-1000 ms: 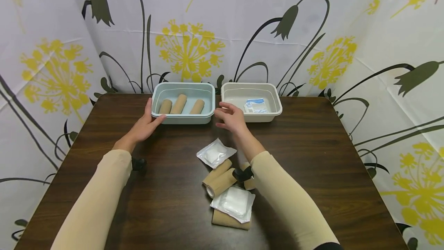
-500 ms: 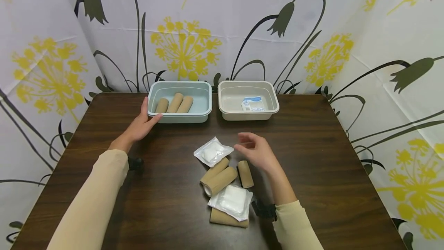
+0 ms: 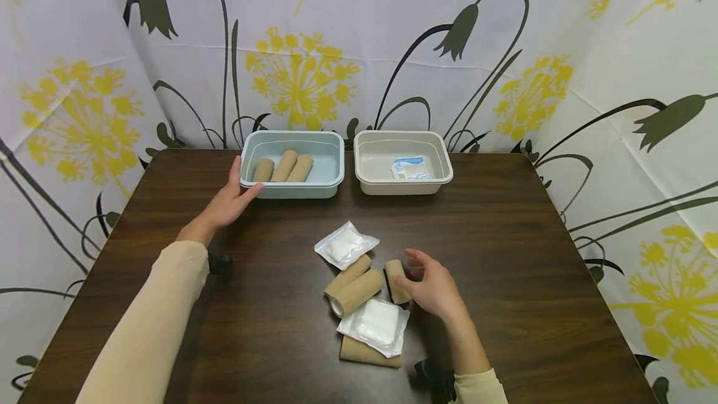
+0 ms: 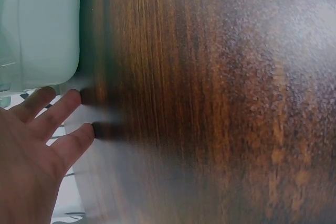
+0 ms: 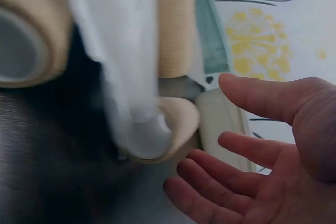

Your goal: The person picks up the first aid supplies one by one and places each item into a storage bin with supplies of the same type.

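Observation:
My left hand [image 3: 221, 207] rests on the near left corner of a light blue plastic bin [image 3: 297, 191], thumb at its front rim and fingers along its side. The left wrist view has its straight fingers beside the bin wall [image 4: 50, 24]. Inside lie 3 tan bandage rolls [image 3: 285, 167]. My right hand [image 3: 437, 292] is spread around a short tan bandage roll [image 3: 394, 268] on the table, its thumb overlapping the roll in the head view. In the right wrist view, a gap shows between the fingers and the roll [image 5: 184, 124].
Left of the right hand lie more bandage rolls [image 3: 359, 292], one white gauze packet [image 3: 346, 245] at the far end and another [image 3: 377, 323] on top of a roll [image 3: 367, 353]. A beige bin [image 3: 404, 188] holding a blue-and-white packet [image 3: 411, 169] stands at the back, before a patterned curtain.
My right hand has moved back from between the bins to the short roll. A roll in the blue bin has shifted left against the others. The left hand has stayed at the bin.

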Demonstrator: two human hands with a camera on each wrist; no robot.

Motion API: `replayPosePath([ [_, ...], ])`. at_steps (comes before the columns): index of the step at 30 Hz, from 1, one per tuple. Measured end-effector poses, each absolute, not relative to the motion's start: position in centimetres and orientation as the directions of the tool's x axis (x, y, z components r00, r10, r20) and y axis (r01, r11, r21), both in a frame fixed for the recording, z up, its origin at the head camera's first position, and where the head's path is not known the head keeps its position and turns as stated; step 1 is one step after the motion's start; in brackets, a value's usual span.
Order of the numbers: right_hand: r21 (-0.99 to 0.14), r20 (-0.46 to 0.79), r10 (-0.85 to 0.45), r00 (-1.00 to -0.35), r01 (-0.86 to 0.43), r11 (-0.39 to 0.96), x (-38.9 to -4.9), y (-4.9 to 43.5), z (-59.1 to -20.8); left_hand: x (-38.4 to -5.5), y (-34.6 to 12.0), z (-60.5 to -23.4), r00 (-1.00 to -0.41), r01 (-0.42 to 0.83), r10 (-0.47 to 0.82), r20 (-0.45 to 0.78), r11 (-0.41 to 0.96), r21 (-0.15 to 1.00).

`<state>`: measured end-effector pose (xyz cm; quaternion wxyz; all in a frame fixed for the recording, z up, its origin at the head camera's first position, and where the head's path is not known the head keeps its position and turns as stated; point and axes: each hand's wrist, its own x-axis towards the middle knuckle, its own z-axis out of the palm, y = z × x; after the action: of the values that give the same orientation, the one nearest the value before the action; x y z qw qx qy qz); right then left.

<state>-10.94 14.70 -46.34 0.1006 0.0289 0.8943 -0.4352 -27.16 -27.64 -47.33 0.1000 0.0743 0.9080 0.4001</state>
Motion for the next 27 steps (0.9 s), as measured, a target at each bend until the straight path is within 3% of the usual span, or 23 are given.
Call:
replayPosePath([
  [27, -0.804, -0.141, -0.053, -0.989, 0.083, 0.588, -10.6, 14.4, -48.7, -27.2, -27.5, -47.4, -0.973, 0.047, 0.196, -0.120, 0.681, 0.731],
])
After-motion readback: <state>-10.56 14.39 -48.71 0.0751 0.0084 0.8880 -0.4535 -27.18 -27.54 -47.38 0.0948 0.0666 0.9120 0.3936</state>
